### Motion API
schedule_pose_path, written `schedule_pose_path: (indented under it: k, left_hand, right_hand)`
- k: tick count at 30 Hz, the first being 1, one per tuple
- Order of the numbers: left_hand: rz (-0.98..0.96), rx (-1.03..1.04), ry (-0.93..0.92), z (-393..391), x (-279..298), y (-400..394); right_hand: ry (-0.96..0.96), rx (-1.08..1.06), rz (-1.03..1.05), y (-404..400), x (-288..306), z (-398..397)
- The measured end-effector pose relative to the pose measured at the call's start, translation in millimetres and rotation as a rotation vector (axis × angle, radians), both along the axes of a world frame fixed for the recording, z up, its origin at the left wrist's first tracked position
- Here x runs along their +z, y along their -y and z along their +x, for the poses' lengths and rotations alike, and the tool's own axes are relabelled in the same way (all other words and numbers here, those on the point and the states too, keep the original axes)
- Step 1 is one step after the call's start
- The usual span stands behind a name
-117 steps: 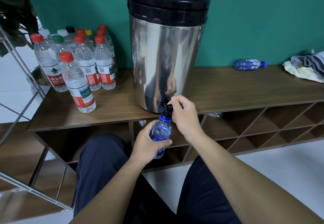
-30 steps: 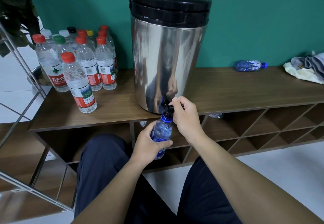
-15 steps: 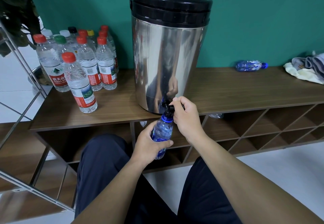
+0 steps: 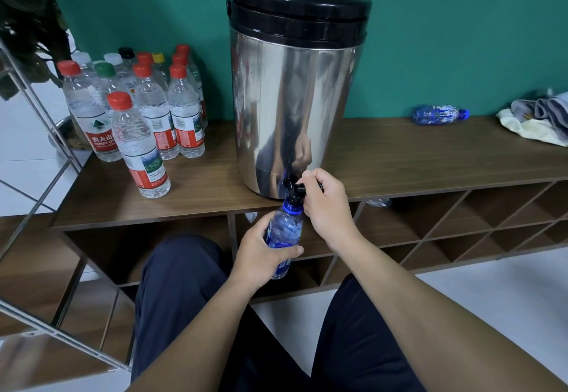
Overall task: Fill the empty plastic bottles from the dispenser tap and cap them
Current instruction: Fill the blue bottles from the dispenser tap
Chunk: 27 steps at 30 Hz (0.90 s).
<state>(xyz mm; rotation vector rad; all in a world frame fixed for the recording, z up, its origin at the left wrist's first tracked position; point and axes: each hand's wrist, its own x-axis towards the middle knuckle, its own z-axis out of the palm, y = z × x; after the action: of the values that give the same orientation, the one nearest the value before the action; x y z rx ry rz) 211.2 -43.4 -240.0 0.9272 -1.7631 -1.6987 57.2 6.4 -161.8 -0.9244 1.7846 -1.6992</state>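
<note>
A steel dispenser [image 4: 295,109] with a black lid [image 4: 299,7] stands on a wooden shelf [image 4: 415,158] against a green wall. At the shelf's left end stands a cluster of capped bottles [image 4: 138,112]; about twelve caps show, mostly red, though those at the back overlap and the count is unsure. One blue bottle lies on its side [image 4: 439,114] near the wall to the right, and crumpled cloths [image 4: 538,118] sit at the far right end. A plant [image 4: 27,23] hangs over the left corner.

The left hand [image 4: 264,253] grips a blue bottle [image 4: 284,232] around its middle, holding its open neck right under the black tap [image 4: 293,187] at the shelf's front edge. The right hand [image 4: 327,204] is curled around the tap lever, fingers closed on it.
</note>
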Motion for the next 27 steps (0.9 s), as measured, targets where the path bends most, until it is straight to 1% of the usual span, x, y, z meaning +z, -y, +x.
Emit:
schedule_pose_path:
  k: [9, 27]
  left_hand:
    - [-0.01, 0.0, 0.028, -0.4, -0.5, 0.5]
    - [-0.001, 0.008, -0.008, -0.7, -1.2, -0.1]
  right_hand:
    - [0.006, 0.0, -0.008, -0.5, 1.2, 1.3]
    - [0.016, 0.014, -0.018, 1.1, -1.7, -0.4]
